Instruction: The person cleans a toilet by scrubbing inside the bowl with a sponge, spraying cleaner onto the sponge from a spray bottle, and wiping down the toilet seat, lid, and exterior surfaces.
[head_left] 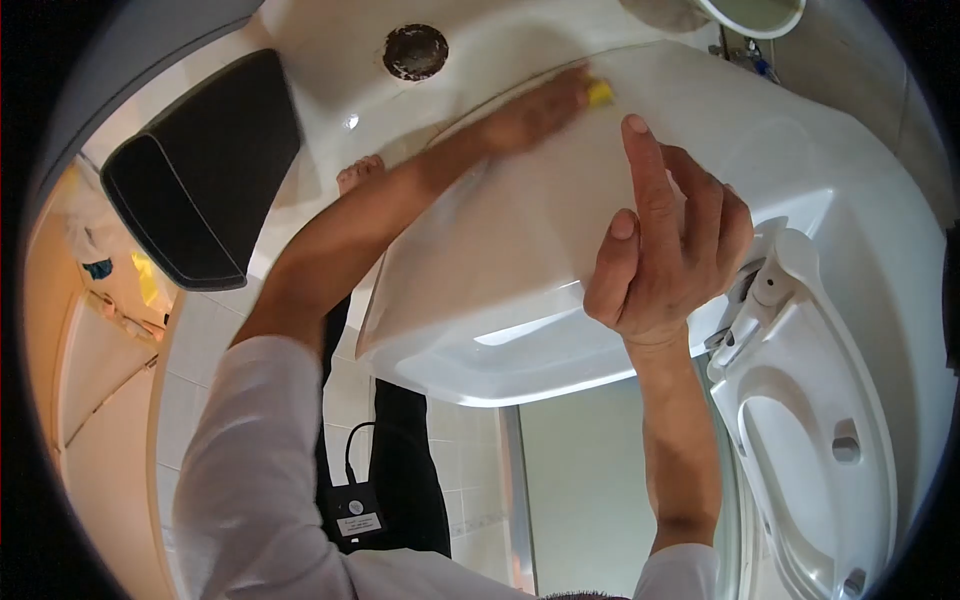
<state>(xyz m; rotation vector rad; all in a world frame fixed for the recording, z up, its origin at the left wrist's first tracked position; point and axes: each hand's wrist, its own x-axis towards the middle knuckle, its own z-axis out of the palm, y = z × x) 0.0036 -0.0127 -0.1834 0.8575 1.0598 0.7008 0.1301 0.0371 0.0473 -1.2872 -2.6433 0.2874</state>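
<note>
My left hand, blurred by motion, is closed around a small yellow item against a smooth pale panel with rounded white edges. Only the yellow end shows past the fingers. My right hand is raised above the panel's right part. Its index finger is stretched out, the thumb stands apart and the other fingers are partly bent; nothing shows in it. Below it, a white recessed rim runs along the panel's near side.
A round, dark-stained hole lies at the top. A black padded piece is at the left. On the right stands a white moulded plastic part; a white container is above. A bare foot and a small black box also show.
</note>
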